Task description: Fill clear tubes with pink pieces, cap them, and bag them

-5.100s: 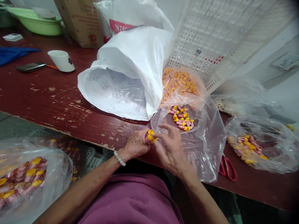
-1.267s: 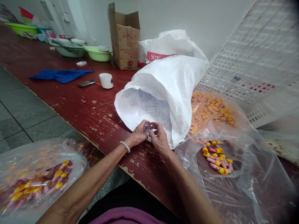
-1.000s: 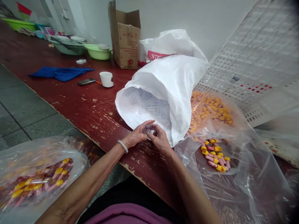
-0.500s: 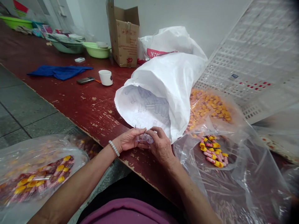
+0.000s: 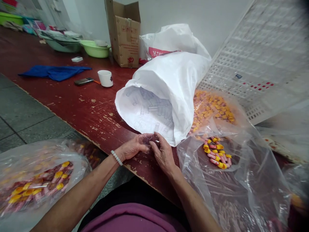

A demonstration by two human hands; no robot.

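Just in front of the mouth of a white sack [image 5: 169, 77], my two hands are close together. Clear plastic tubes [image 5: 149, 138] show between them, partly hidden by the fingers. My left hand [image 5: 134, 146], with a pale bead bracelet at the wrist, is curled around them from the left. From the right, my right hand [image 5: 164, 155] closes its thumb and fingers on the tubes. How many there are I cannot tell. More clear tubes [image 5: 164, 111] lie loose inside the sack.
Right of the sack, clear bags hold pink pieces with yellow caps [image 5: 218, 153]; another such bag [image 5: 41, 187] is at lower left. A white basket [image 5: 231, 61] leans at right. A cup [image 5: 105, 78], phone [image 5: 83, 81], blue cloth [image 5: 55, 72] and carton [image 5: 126, 38] stand on the red table [image 5: 79, 106].
The tube that stood upright by my left fingers is now lowered between both hands. My right fingers have shifted round the tubes. The whole view has moved slightly.
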